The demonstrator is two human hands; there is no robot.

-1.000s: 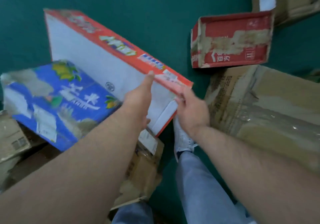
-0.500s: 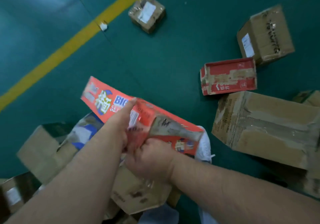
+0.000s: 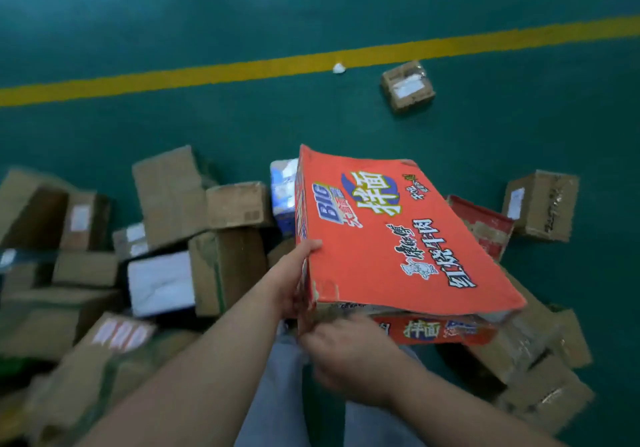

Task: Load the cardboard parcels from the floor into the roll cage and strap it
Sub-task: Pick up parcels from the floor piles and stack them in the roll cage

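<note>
Gripping orange box (image 3: 398,239) at near corner with left hand (image 3: 294,284), thumb on top, forearm stretched forward; right hand (image 3: 346,353) blurred under near end, grip impossible to tell.

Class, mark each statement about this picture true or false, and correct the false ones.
1. The left hand grips the orange noodle box. True.
2. The orange noodle box rests on the floor. False: it is held up in the air.
3. A yellow line crosses the green floor. True.
4. The small taped parcel sits on the yellow line. False: it lies apart from it, on the near side.
5. A roll cage is in view. False: none shows.
</note>
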